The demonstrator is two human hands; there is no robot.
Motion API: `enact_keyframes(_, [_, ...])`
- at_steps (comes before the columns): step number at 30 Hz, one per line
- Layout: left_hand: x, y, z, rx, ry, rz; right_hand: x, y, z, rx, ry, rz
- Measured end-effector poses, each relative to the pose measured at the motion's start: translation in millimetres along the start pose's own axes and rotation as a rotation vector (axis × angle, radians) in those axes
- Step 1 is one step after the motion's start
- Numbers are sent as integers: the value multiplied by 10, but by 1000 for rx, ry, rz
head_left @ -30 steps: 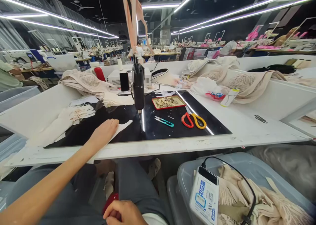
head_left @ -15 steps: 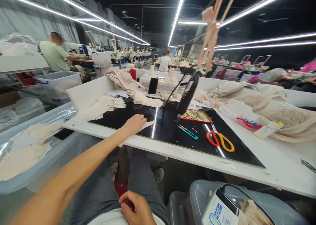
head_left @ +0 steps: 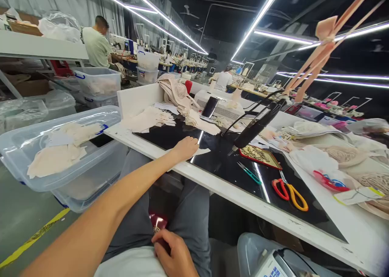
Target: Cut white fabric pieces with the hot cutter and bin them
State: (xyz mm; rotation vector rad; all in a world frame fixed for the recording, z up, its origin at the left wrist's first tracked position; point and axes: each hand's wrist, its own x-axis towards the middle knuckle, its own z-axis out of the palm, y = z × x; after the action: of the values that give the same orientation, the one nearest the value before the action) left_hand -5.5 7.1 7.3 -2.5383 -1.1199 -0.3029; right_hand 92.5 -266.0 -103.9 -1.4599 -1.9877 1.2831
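Two hands in view. Left hand (head_left: 186,148) still on pale piece (head_left: 204,151) atop black mat (head_left: 219,169), fingers curled; grip: cannot tell. Right hand (head_left: 175,252) still over the lap (head_left: 194,216), fingers bent, hold unclear. View swung left; more of the clear plastic bin (head_left: 88,192) shows.

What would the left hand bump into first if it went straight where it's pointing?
The left hand would probably meet the cream cloth pile ahead first, across some black board. It might slip past the pile's end; depth is hard to judge.
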Motion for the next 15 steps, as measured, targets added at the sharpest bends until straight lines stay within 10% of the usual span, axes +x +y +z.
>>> enact_keyframes(15, [19, -22, 1, 33, 8, 5, -166, -101, -114, -8, -78, -29])
